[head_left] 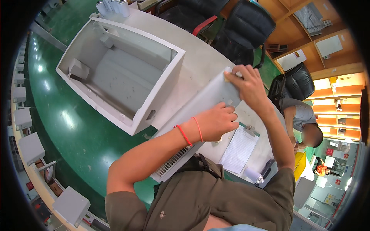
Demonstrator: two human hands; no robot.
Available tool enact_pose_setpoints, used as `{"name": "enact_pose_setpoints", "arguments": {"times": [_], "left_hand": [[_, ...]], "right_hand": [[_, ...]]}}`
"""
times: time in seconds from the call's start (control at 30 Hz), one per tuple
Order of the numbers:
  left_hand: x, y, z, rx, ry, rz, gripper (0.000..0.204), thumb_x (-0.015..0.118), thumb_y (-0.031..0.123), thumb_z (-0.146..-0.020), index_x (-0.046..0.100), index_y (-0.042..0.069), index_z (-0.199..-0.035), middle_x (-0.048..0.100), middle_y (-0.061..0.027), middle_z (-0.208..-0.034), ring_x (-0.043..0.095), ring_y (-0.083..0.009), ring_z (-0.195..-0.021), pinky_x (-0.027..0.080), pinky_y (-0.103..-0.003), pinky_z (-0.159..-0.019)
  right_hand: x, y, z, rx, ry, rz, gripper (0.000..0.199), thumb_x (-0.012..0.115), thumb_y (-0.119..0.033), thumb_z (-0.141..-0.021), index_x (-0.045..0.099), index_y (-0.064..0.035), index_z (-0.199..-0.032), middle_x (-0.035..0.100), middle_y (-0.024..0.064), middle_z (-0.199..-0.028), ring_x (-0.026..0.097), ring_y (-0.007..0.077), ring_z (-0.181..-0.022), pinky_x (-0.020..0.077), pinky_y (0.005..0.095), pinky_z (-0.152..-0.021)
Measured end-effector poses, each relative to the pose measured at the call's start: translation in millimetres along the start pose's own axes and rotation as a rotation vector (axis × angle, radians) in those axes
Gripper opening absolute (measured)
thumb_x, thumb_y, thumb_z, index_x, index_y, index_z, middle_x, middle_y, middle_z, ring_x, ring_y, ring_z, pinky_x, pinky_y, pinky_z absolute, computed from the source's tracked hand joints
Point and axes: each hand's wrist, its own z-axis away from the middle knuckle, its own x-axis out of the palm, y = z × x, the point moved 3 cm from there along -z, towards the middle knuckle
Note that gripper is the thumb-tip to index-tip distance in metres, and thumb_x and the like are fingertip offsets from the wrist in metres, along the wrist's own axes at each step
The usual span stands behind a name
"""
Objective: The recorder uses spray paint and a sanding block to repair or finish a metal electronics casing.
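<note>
A long pale grey metal panel (206, 98) with a slotted vent (173, 161) at its near end lies slantwise in front of me, partly under my left forearm. My right hand (248, 82) is bent over the panel's far corner. Its fingers are curled, and a small yellowish bit shows by the thumb; what it is I cannot make out. Further down the panel, near its right edge, my left hand (219, 123) is closed with knuckles up. Two red bracelets circle that wrist. Anything inside its fingers is hidden.
A large white open-topped housing (138, 125) stands to the left on the white table (196, 61). Spray cans (123, 8) stand behind it. At right lie a clipboard (239, 148) and another can (253, 175). Black chairs (244, 30) and a seated person (298, 115) are beyond.
</note>
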Motion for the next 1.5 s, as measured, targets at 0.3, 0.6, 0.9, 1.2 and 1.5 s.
{"name": "enact_pose_setpoints", "arguments": {"times": [0.3, 0.6, 0.9, 1.2, 1.5], "left_hand": [[1, 0, -1, -0.001, -0.012, 0.013, 0.017, 0.074, 0.003, -0.079, 0.071, 0.01, -0.095, 0.07, -0.0041, -0.1, 0.067, -0.0262, -0.111, 0.052, -0.041, -0.095], [1, 0, -1, 0.013, -0.006, -0.007, 0.016, 0.073, 0.003, -0.08, 0.071, 0.01, -0.095, 0.07, -0.004, -0.098, 0.068, -0.0266, -0.109, 0.052, -0.041, -0.094], [3, 0, -4, -0.003, -0.062, 0.015, 0.02, 0.075, 0.003, -0.081, 0.072, 0.011, -0.098, 0.067, -0.0041, -0.102, 0.065, -0.0253, -0.111, 0.051, -0.041, -0.096], [-18, -6, -8, -0.16, 0.052, -0.108, 0.052, 0.067, 0.038, -0.11, 0.062, 0.012, -0.155, 0.06, -0.0141, -0.162, 0.052, -0.037, -0.153, 0.038, -0.057, -0.128], [-30, -66, 16, -0.907, 0.013, -0.257, 0.085, 0.059, 0.062, -0.112, 0.038, 0.01, -0.176, 0.042, -0.0184, -0.18, 0.036, -0.0479, -0.166, 0.031, -0.063, -0.132]], "right_hand": [[6, -6, -1, -0.018, 0.01, -0.032, 0.056, 0.077, 0.002, -0.077, 0.081, -0.009, -0.132, 0.065, 0.002, -0.118, 0.062, 0.0224, -0.105, 0.0478, 0.038, -0.089], [12, -14, 7, -0.029, 0.02, -0.066, 0.053, 0.076, -0.002, -0.08, 0.081, -0.0107, -0.132, 0.065, 0.0003, -0.112, 0.061, 0.0222, -0.104, 0.047, 0.0385, -0.088], [11, -5, 13, 0.04, 0.059, -0.061, 0.043, 0.073, -0.005, -0.086, 0.084, -0.0134, -0.127, 0.067, -0.0001, -0.114, 0.062, 0.0241, -0.105, 0.0478, 0.0389, -0.089], [1, 46, 104, 0.893, 0.907, -0.525, 0.026, 0.064, 0.003, -0.109, 0.079, 0.0003, -0.131, 0.063, 0.0054, -0.109, 0.054, 0.0162, -0.091, 0.0449, 0.0305, -0.082], [82, -31, 244, 1.29, 0.804, -0.8, 0.019, 0.068, -0.005, -0.11, 0.076, 0.0024, -0.124, 0.067, 0.0031, -0.112, 0.058, 0.0138, -0.096, 0.0444, 0.0295, -0.081]]}}
